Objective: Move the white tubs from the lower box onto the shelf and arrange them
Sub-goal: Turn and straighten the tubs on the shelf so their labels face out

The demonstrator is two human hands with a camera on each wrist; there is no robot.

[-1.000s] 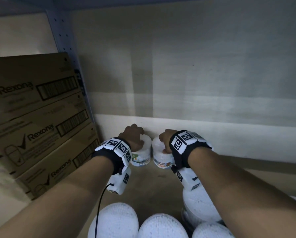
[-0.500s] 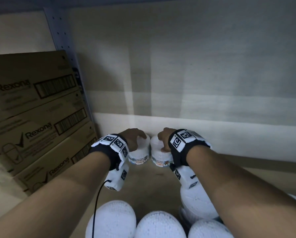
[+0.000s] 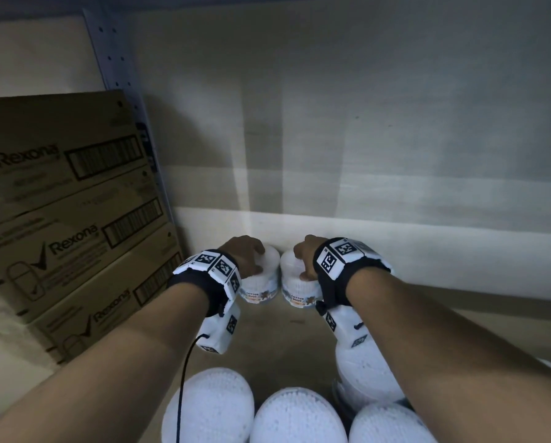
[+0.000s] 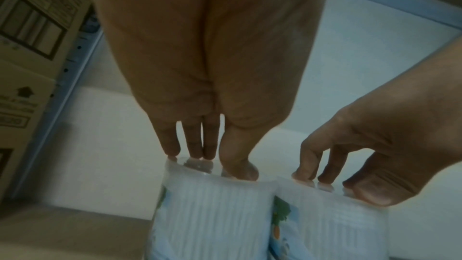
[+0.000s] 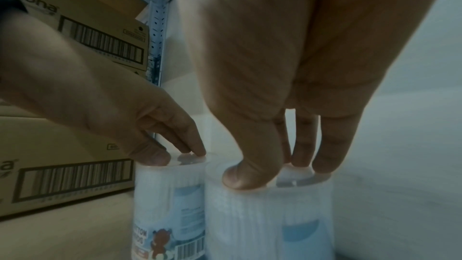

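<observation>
The left hand (image 3: 243, 254) gripped the left tub (image 3: 259, 284) by its lid, thumb and fingertips (image 4: 172, 146) curled over the rim. The right hand (image 3: 306, 255) gripped the right tub (image 3: 295, 289) likewise. Both tubs stood touching at the shelf (image 3: 277, 340) back, labelled "COTTON BUDS". Cartons (image 3: 66, 212) beside read "Rexona".

Left hand (image 3: 247, 254) covers much of the left tub's (image 3: 261, 284) lid, and the right hand (image 3: 306, 255) hides the right tub's (image 3: 296, 289) far rim. Nearer than those two tubs, the front tubs (image 3: 296, 417) run off the bottom edge. Both wrist views are blurred; the label text (image 5: 141, 242) is only partly legible.
</observation>
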